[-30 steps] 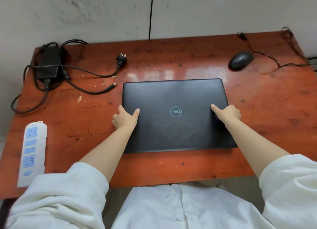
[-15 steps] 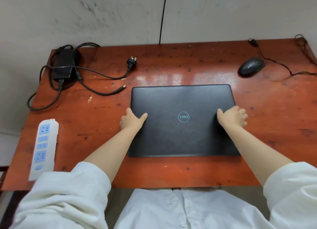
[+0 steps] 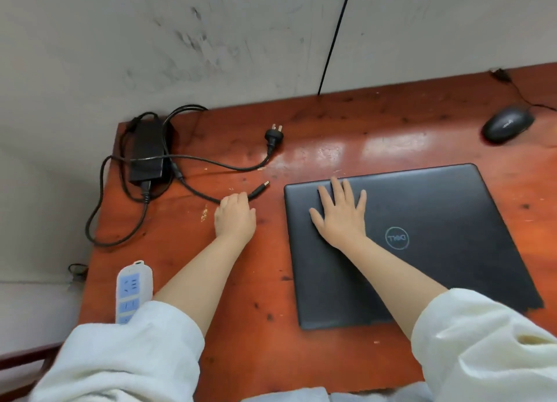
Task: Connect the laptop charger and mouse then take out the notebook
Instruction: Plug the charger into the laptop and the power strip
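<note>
Charger cable [image 3: 211, 195] near its barrel tip is gripped by left hand [image 3: 235, 217], right hand [image 3: 340, 217] laid flat on closed laptop [image 3: 422, 239]; charger step judged underway, tip to be guided into the port next.

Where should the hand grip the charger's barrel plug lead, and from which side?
Pinch the charger lead's dark moulded collar just behind the metal barrel tip, coming from above. It lies flat on the desk, tip toward the closed laptop. The left hand is already on the cable there; the right hand rests flat on the lid.
</note>
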Demonstrator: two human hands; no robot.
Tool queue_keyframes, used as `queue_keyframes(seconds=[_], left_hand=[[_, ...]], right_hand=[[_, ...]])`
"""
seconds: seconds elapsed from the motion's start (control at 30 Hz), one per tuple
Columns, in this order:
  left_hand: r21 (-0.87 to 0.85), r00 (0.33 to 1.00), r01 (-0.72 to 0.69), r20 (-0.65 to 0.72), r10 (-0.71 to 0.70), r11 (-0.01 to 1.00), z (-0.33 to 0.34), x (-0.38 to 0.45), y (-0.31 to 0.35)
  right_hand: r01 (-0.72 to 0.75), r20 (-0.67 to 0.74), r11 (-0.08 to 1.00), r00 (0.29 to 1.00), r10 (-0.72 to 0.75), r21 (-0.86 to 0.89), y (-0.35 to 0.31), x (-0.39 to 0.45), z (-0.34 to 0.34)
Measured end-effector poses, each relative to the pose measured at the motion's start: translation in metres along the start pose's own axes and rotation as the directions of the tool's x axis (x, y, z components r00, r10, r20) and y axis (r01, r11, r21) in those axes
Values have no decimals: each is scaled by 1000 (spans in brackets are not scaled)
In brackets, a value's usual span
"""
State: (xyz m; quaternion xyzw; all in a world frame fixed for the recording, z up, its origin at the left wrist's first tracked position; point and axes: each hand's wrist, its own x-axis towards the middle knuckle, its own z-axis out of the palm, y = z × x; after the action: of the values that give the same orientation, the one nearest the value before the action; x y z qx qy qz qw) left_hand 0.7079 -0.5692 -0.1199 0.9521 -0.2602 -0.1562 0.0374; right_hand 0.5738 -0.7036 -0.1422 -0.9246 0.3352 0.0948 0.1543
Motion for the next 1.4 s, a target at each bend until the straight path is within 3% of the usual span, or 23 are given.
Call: queue_keyframes(seconds=[0.17, 0.33, 0.5, 0.7, 0.87, 1.03, 1.2, 1.4], left_hand=[[-1, 962, -273, 28, 273, 962, 11, 26, -17], [-108, 865, -497, 18, 502, 861, 17, 21, -26], [-150, 826, -563, -141, 546, 813, 19, 16, -24], [-68, 751, -655, -177, 637, 753, 17, 28, -25], [-51, 749, -663, -66, 660, 747, 20, 40, -28], [-16, 674, -738, -54, 737, 674, 19, 43, -30], [-13, 697, -716, 33, 716, 698, 22, 49, -25], [-30, 650, -754, 108, 752, 656, 15, 57, -23]], right_hand=[[-40, -108, 999, 993, 40, 5, -3, 0, 11], [-61, -154, 998, 986, 64, 22, -6, 0, 11], [-82, -181, 996, 980, 84, 20, -8, -1, 12], [-102, -171, 995, 980, 102, 7, -10, 0, 10], [-108, -169, 994, 980, 108, 7, -10, 0, 10], [-102, -173, 995, 979, 104, 20, -12, -1, 9], [-112, -169, 993, 979, 115, 26, -14, -1, 7], [-111, -169, 994, 979, 113, 25, -14, -1, 7]])
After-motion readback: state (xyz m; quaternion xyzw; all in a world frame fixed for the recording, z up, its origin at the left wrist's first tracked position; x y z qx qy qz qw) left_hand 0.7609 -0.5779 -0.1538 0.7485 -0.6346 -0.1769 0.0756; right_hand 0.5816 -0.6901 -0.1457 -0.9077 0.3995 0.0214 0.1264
